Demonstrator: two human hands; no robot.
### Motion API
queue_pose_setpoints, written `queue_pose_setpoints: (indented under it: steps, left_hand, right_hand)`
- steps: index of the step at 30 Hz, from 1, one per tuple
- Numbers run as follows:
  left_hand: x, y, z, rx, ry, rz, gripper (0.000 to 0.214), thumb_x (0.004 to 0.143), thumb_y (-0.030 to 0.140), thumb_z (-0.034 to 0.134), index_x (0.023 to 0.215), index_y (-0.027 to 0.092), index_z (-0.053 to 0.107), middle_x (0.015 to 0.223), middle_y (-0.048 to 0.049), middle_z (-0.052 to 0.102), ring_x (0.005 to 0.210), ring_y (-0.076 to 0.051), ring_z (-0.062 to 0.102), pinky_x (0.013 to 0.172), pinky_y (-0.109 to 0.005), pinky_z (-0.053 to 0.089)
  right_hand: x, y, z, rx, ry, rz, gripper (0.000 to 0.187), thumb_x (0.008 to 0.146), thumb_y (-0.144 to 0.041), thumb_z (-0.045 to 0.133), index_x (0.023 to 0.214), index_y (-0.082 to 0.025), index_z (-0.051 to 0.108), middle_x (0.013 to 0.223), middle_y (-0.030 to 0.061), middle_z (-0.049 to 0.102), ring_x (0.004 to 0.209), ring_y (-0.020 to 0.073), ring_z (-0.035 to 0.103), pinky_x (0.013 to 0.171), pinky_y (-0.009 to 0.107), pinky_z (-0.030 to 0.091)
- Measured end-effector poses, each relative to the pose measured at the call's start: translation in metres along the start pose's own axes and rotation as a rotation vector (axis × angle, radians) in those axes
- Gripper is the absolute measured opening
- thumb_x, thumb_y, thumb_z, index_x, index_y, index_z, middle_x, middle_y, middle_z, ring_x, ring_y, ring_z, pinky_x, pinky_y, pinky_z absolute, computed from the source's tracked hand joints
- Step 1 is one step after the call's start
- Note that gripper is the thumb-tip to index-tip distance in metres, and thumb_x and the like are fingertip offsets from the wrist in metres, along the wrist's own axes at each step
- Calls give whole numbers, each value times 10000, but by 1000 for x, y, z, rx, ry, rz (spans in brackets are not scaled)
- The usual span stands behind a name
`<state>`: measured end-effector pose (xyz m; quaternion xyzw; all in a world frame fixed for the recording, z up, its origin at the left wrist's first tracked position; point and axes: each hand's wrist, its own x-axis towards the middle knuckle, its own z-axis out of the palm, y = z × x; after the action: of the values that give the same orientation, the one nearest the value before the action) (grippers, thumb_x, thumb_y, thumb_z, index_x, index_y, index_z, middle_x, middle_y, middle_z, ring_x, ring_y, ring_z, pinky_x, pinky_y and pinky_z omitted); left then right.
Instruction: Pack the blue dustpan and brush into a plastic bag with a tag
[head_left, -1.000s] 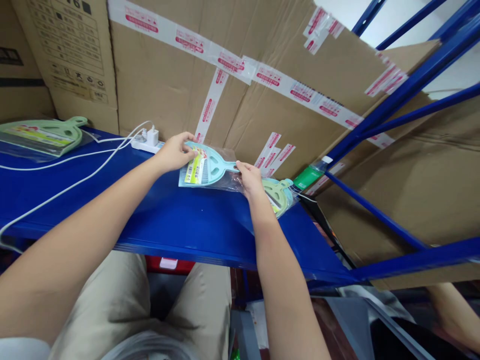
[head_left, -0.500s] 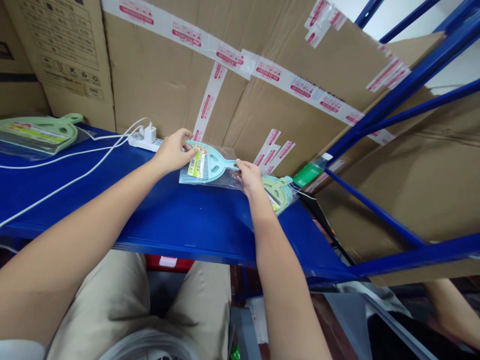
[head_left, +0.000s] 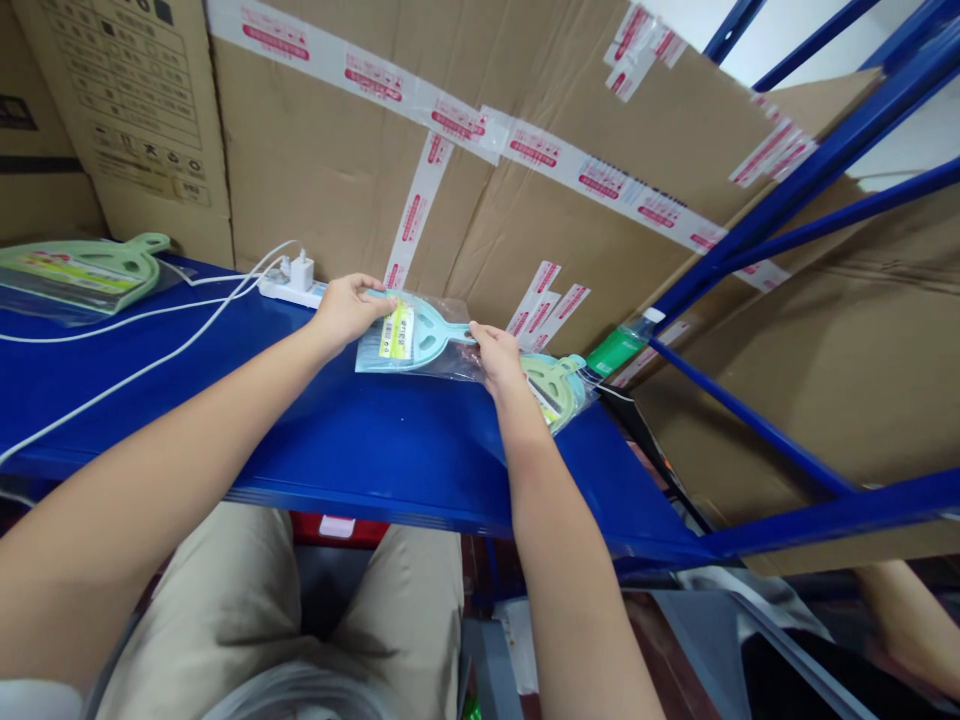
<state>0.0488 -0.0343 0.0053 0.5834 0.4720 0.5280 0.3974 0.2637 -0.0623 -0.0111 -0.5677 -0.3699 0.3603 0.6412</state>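
Observation:
A light blue dustpan-and-brush set in a clear plastic bag (head_left: 420, 342) lies on the blue shelf (head_left: 360, 450). My left hand (head_left: 346, 310) grips the bag's left end with closed fingers. My right hand (head_left: 495, 358) pinches the bag by the handle end on the right. Just right of that hand lies a pale green bagged set (head_left: 559, 388), partly under my right hand.
Taped cardboard boxes (head_left: 480, 180) stand behind the shelf. A white power strip with a charger (head_left: 296, 283) and white cables (head_left: 150, 335) lie to the left. Another green bagged set (head_left: 82, 272) rests at far left. A green-labelled bottle (head_left: 621, 348) leans at right by blue rack bars.
The blue set has been lowered slightly toward the shelf surface, with both hands staying on the bag's ends. My left fingers curl further over the bag's edge.

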Motion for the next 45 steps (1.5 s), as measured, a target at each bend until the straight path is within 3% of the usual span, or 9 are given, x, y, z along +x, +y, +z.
queue_pose_setpoints:
  steps: [3, 9, 19, 28, 37, 45]
  left_hand:
    - [-3, 1, 0, 134, -9, 32, 220, 760, 155, 805, 911, 213, 656, 728, -7, 722, 758, -194, 699, 728, -320, 538]
    - [-5, 5, -6, 419, -20, 185, 311, 799, 138, 742, 1078, 247, 662, 812, -13, 721, 861, -238, 693, 801, -342, 505]
    - [-1, 4, -8, 430, -27, 212, 349, 773, 88, 712, 1074, 246, 631, 784, 9, 687, 851, -230, 680, 829, -340, 491]
    - [-1, 5, -10, 379, -108, 232, 379, 736, 39, 686, 1030, 273, 635, 757, 34, 674, 767, -203, 644, 787, -324, 459]
    - [-2, 4, -8, 497, -97, 258, 362, 794, 92, 650, 1125, 238, 660, 828, -1, 724, 790, -207, 657, 827, -348, 489]
    - [-12, 8, -4, 631, -59, 242, 358, 852, 148, 638, 1203, 214, 666, 906, -73, 755, 899, -265, 702, 846, -383, 508]
  right_hand:
    - [-1, -2, -1, 0, 7, -7, 315, 861, -166, 783, 596, -198, 615, 542, -43, 642, 450, 97, 596, 462, 188, 481]
    - [3, 0, -3, 9, 3, -1, 302, 877, -138, 739, 599, -191, 631, 554, -30, 658, 464, 103, 599, 502, 206, 511]
    - [4, 1, -3, 7, 8, -22, 276, 871, -150, 750, 618, -189, 645, 577, -29, 659, 479, 108, 612, 526, 219, 539]
    - [-5, -10, -1, 35, 24, 7, 340, 902, -99, 707, 586, -189, 619, 523, -44, 633, 427, 88, 586, 430, 174, 463]
    - [4, -1, -4, 32, -6, -29, 289, 832, -214, 826, 621, -192, 630, 548, -46, 655, 437, 92, 594, 454, 184, 506]
    - [5, 1, -4, 28, -22, -20, 265, 841, -199, 796, 625, -189, 642, 561, -37, 664, 479, 107, 610, 506, 211, 537]
